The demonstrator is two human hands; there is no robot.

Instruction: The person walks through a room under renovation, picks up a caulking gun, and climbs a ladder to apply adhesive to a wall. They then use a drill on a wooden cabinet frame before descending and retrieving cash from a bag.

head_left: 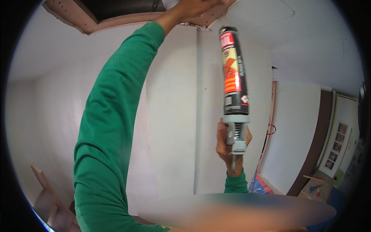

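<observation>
Two hands, one caulking gun (pixel 239 147), one cartridge (pixel 234 73) and one wooden opening frame (pixel 129 19) are in play; the right hand (pixel 224 150) is closed round the gun, which stands nearly upright to the right, cartridge seated; the left hand (pixel 197 7) is at the frame, farther left, partly cut off, so I cannot tell its grip; a sagging right wrist could tip the long cartridge; a leftward swing might knock the frame.

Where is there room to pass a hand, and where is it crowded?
Room seems to show before the pale wall, between the left sleeve and the caulking gun in the right hand. It looks crowded at the ceiling opening's frame, where the left hand is raised.
</observation>
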